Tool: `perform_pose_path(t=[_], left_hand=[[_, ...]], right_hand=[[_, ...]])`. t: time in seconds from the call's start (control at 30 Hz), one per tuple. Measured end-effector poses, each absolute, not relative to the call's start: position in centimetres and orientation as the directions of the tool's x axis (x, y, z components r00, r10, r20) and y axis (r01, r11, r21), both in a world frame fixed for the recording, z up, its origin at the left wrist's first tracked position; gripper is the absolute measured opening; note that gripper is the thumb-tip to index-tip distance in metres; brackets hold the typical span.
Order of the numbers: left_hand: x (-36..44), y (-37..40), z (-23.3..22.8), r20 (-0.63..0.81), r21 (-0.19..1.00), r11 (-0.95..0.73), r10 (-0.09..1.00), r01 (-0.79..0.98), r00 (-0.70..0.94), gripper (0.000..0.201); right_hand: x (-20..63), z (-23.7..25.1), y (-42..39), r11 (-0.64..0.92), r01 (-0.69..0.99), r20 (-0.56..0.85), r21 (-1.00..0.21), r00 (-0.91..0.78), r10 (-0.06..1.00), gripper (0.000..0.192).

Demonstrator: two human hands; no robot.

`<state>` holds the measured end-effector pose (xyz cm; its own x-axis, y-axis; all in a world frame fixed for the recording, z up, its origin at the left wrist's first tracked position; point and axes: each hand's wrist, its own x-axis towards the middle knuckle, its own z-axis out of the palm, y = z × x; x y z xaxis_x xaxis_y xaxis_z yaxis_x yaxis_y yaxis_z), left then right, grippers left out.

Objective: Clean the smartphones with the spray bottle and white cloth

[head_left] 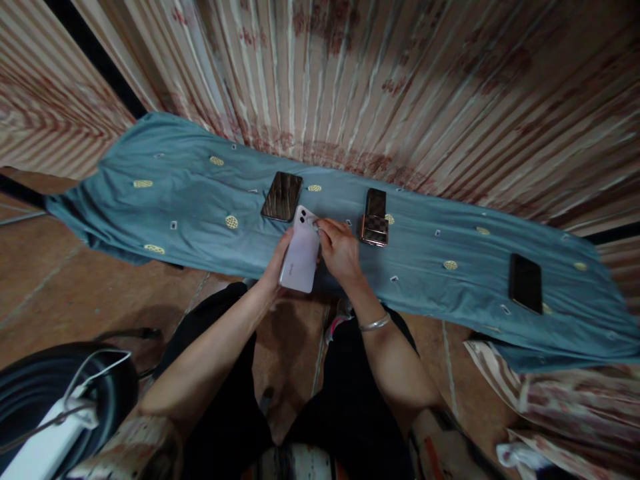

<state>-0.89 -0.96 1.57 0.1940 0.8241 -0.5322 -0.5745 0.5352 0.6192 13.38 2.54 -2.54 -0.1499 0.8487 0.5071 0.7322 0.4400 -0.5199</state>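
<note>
You are looking down over your knees at a teal cloth (190, 200) spread on the floor against a striped curtain (400, 80). All places here are given from the white phone (301, 252), which you hold above the near edge of the cloth, at the middle of the view.

Far left and nearer you, a dark round object (60, 387) with a white cable lies on the floor. Just beyond the white phone, up and slightly left, a dark phone (283, 196) lies on the cloth, its screen reflecting the curtain.

Your left hand (277, 267) cups the white phone from below and from the left side, fingers wrapped around its edge. The phone is back-up, pale lilac-white and glossy, with a camera block at its far left corner and a small logo near the near end. Its long axis runs away from you, leaning a little left at the far end.

Your right hand (341, 248) sits touching the phone's right side, thumb and fingertips pinched narrow at its top right corner; whether they grip something small there cannot be told. That hand is the nearer one to the corner.

Just right lies a third phone (375, 217), bronze-edged. Well to the right, a black phone (526, 283) lies flat.
</note>
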Motion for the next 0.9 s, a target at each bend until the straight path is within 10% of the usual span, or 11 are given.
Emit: perform_pose_path(t=[0.9], left_hand=[[0.2, -0.4, -0.2, -0.49, 0.611, 0.396, 0.869, -0.685, 0.065, 0.026]], right_hand=[[12.0, -2.3, 0.6, 0.511, 0.73, 0.536, -0.453, -0.235, 0.811, 0.032]])
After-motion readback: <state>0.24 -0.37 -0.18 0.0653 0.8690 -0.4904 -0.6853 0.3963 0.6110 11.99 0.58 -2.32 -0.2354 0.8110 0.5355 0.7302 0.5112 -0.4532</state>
